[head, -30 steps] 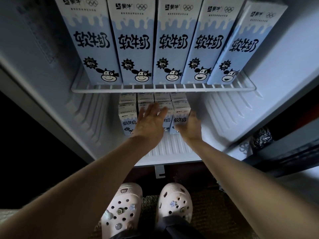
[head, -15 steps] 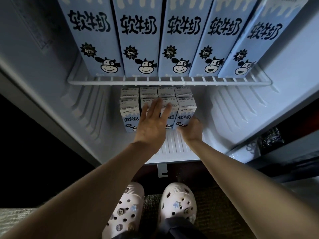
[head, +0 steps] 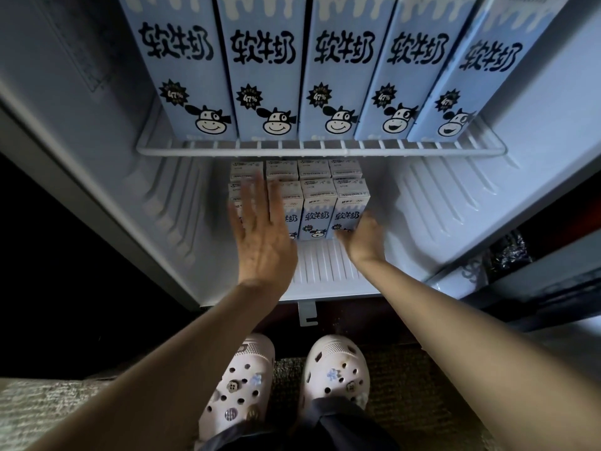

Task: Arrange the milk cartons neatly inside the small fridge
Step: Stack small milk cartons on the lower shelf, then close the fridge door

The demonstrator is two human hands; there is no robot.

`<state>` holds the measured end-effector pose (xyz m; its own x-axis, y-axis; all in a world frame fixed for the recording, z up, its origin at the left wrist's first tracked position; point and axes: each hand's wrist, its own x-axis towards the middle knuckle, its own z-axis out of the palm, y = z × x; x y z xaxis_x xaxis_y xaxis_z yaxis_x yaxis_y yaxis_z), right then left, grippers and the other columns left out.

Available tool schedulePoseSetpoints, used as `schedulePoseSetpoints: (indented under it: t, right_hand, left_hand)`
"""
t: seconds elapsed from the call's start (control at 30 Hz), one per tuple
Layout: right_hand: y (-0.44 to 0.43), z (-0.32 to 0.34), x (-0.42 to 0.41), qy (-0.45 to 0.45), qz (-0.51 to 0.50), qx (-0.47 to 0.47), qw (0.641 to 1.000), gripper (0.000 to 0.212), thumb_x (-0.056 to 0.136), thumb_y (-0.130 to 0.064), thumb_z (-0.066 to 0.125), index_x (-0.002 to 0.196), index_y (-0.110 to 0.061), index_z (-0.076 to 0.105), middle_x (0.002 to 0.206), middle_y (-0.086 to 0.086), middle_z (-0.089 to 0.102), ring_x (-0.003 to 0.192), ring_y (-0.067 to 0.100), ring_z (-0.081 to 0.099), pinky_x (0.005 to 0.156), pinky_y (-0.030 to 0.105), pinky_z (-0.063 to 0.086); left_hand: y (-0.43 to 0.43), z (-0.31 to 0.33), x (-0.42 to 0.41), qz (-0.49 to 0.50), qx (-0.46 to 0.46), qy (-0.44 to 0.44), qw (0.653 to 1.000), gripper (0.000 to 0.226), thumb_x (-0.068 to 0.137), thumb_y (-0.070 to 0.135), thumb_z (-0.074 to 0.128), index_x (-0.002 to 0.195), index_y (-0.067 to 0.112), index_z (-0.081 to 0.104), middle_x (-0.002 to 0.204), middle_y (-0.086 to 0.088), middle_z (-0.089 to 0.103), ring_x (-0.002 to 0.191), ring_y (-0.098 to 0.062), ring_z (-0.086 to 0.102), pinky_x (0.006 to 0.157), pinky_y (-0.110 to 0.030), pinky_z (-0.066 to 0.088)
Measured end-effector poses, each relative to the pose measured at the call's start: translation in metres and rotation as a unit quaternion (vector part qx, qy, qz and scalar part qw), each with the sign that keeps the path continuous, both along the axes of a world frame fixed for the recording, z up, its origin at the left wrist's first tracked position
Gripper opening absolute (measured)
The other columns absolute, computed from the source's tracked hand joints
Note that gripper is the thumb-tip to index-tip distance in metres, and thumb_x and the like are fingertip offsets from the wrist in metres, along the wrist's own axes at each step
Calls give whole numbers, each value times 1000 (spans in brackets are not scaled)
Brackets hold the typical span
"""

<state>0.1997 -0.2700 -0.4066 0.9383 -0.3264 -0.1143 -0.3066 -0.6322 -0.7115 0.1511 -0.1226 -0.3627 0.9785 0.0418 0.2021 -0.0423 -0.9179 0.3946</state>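
Several tall light-blue milk cartons [head: 266, 76] with cow faces stand in a row on the fridge's white wire shelf [head: 318, 150]. Below it, several small milk cartons [head: 317, 211] stand packed in two rows on the ribbed fridge floor [head: 322, 265]. My left hand [head: 260, 242] is spread with straight fingers, blurred, in front of the left small cartons and hiding them. My right hand [head: 362, 237] lies at the foot of the rightmost front small carton [head: 349, 208], fingers against its lower right corner.
The fridge's ribbed side walls [head: 455, 203] leave room left and right of the small cartons. A white latch [head: 307, 312] hangs below the fridge's front edge. My feet in pale clogs [head: 335, 369] stand on a woven mat. A dark crinkled bag [head: 509, 255] sits at the right.
The view has come closer to the fridge. My left hand has slid left across the front small cartons. My right hand stays at the rightmost carton's base.
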Motion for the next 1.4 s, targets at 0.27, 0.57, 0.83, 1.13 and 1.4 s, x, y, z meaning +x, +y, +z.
schedulePoseSetpoints:
  t: [0.27, 0.57, 0.83, 1.13, 1.4]
  right_hand:
    - [11, 15, 3, 67, -33, 53, 996, 55, 87, -18, 64, 132, 0, 38, 139, 16, 47, 126, 31, 48, 96, 33, 43]
    - [16, 51, -15, 223, 18, 56, 973, 77, 87, -12, 63, 145, 1, 15, 148, 14, 34, 134, 28, 39, 104, 27, 38]
    - [22, 175, -96, 107, 106, -116, 982, 32, 92, -4, 49, 123, 0, 49, 121, 12, 58, 81, 18, 50, 39, 15, 27]
    - [-36, 332, -252, -60, 74, -178, 979, 29, 88, -3, 44, 111, -2, 61, 119, 16, 60, 114, 33, 51, 86, 30, 43]
    - [-145, 389, -325, -109, -34, -207, 972, 26, 87, -6, 41, 104, -4, 61, 116, 16, 61, 112, 35, 50, 88, 35, 42]
  left_hand:
    - [13, 1, 6, 58, -254, 118, 958, 82, 85, -6, 43, 149, 21, -1, 155, -12, 10, 133, -33, 35, 103, -46, 42]
    - [16, 29, -12, 52, -233, 214, 947, 91, 86, -6, 41, 148, 30, -14, 158, -11, -1, 137, -39, 29, 103, -50, 42]
    - [-5, 150, -74, -27, -175, 167, 970, 70, 78, -15, 38, 142, 11, 23, 144, -16, 27, 130, -34, 35, 104, -41, 40]
    - [-42, 276, -180, -128, -149, 85, 977, 42, 87, -9, 34, 125, 2, 50, 122, -20, 53, 102, -36, 59, 80, -40, 56]
    - [-147, 338, -245, -246, -80, 75, 963, 49, 87, -8, 35, 134, 2, 42, 137, -18, 43, 119, -36, 50, 99, -41, 45]
